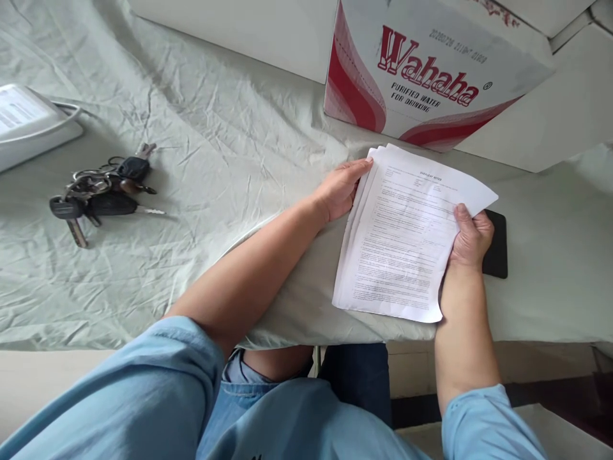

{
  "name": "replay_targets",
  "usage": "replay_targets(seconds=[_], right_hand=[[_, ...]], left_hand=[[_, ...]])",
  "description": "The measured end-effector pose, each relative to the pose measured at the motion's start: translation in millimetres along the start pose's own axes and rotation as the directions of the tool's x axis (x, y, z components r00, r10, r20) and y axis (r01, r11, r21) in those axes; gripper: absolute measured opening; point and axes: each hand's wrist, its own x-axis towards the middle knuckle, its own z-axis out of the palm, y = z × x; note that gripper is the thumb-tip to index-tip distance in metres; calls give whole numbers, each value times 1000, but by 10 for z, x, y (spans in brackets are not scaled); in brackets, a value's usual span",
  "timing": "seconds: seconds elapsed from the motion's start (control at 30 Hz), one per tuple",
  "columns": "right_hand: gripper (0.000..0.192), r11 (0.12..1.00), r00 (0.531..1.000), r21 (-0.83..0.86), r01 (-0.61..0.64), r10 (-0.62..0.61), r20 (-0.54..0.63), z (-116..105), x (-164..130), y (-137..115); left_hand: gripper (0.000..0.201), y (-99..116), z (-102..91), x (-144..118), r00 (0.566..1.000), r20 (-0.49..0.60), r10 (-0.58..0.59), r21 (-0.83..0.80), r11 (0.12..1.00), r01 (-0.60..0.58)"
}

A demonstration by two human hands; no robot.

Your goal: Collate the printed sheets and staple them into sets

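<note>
A small stack of printed papers (397, 243) is held up in front of me, its sheets slightly fanned along the left side. My left hand (342, 188) grips the upper left edge, thumb on top and fingers underneath. On the right edge, my right hand (472, 236) pinches the sheets with its thumb over the front; its other fingers are curled, partly hidden behind. The top sheet carries a short heading and dense lines of small print. A black phone-like flat object (497, 246) lies on the cloth just beyond my right hand, partly covered by it.
A white and red Wahaha water carton (421, 76) stands behind the papers, beside other white boxes (249, 29). A bunch of keys (110, 191) lies on the wrinkled green tablecloth (230, 140) at left. A white device (36, 124) with a cable sits at the left edge.
</note>
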Motion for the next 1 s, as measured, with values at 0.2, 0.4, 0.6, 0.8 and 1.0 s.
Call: replay_targets(seconds=[0.2, 0.4, 0.6, 0.8, 1.0], right_hand=[[49, 1000, 1000, -14, 6, -5, 7, 33, -33, -13], [49, 999, 1000, -27, 18, -19, -17, 54, -31, 3], [49, 999, 999, -38, 29, -29, -14, 58, -44, -3], [50, 998, 999, -47, 33, -33, -5, 44, -44, -3], [48, 998, 999, -55, 35, -35, -2, 43, -50, -26]], left_hand=[[48, 9, 32, -37, 1000, 0, -25, -40, 999, 25], [47, -32, -33, 24, 998, 62, 1, 45, 999, -4], [51, -49, -71, 44, 991, 110, 74, 163, 982, -91], [40, -47, -66, 30, 991, 125, 47, 125, 990, -62], [50, -14, -21, -7, 992, 113, 52, 153, 986, -69]])
